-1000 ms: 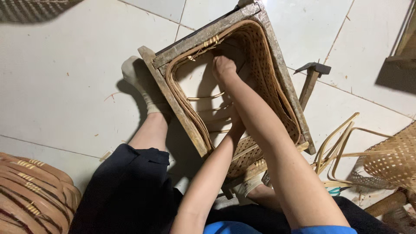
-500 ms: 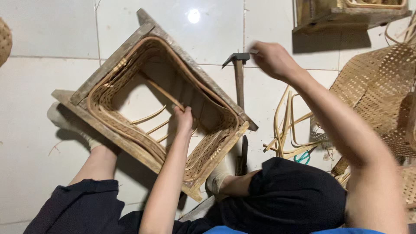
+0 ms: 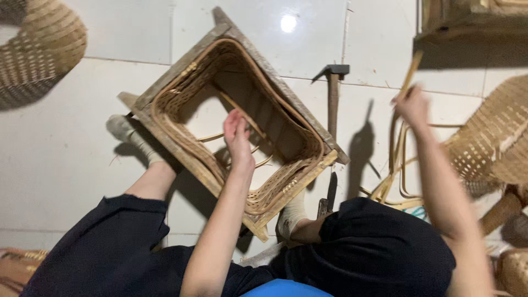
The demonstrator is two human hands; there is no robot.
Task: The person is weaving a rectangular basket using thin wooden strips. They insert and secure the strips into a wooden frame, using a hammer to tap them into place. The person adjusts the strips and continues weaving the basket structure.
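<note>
A square wooden frame (image 3: 258, 58) with woven cane walls lies on the tiled floor between my legs, braced by my socked feet. My left hand (image 3: 238, 137) reaches into the frame's opening, fingers together, resting near a loose cane strip (image 3: 242, 114) inside; whether it grips that strip I cannot tell. My right hand (image 3: 413, 108) is raised at the right, blurred, closed on a thin cane strip (image 3: 408, 74) that rises from a bundle of strips on the floor.
A hammer (image 3: 333, 91) lies on the tiles just right of the frame. Woven cane panels (image 3: 495, 137) sit at the right, a woven basket (image 3: 38, 52) at the top left, a wooden piece (image 3: 467, 22) at the top right.
My right hand left the frame, passed over the hammer and now lifts a cane strip at the right. My left hand stays inside the frame. The view has shifted right.
</note>
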